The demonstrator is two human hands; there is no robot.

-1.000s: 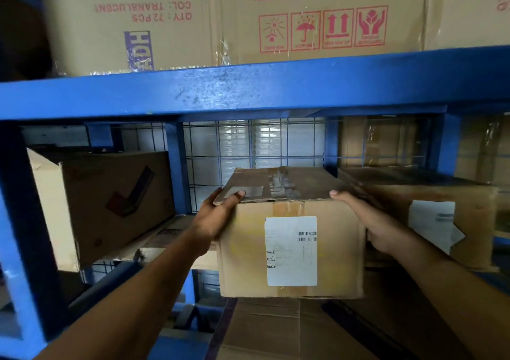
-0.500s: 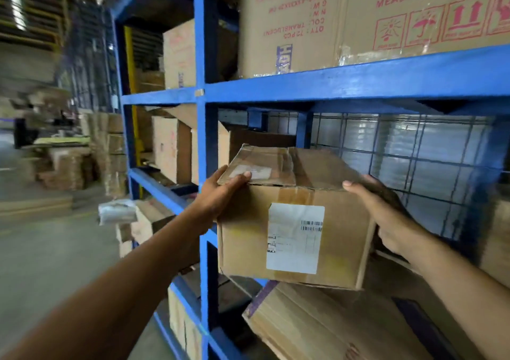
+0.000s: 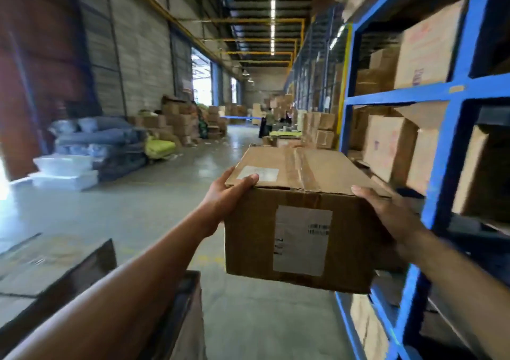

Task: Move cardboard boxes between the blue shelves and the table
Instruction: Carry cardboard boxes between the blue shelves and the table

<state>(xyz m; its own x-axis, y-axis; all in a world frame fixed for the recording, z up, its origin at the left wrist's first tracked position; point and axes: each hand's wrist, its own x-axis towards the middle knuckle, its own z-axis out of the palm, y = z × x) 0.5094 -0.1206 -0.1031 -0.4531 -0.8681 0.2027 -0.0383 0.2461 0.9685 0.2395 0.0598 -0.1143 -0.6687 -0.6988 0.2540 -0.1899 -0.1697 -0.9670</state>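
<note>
Carrying a box (image 3: 303,221) clear of the blue shelves (image 3: 452,144) at frame right.
Left hand (image 3: 229,194) and right hand (image 3: 392,219) clamp its sides — setting down remains; no table identifiable.

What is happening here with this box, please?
A person is carrying a taped cardboard box in a warehouse aisle. The left hand grips its left top corner and the right hand holds its right side. The box is in the air, clear of the blue shelves on the right, which hold more boxes.
</note>
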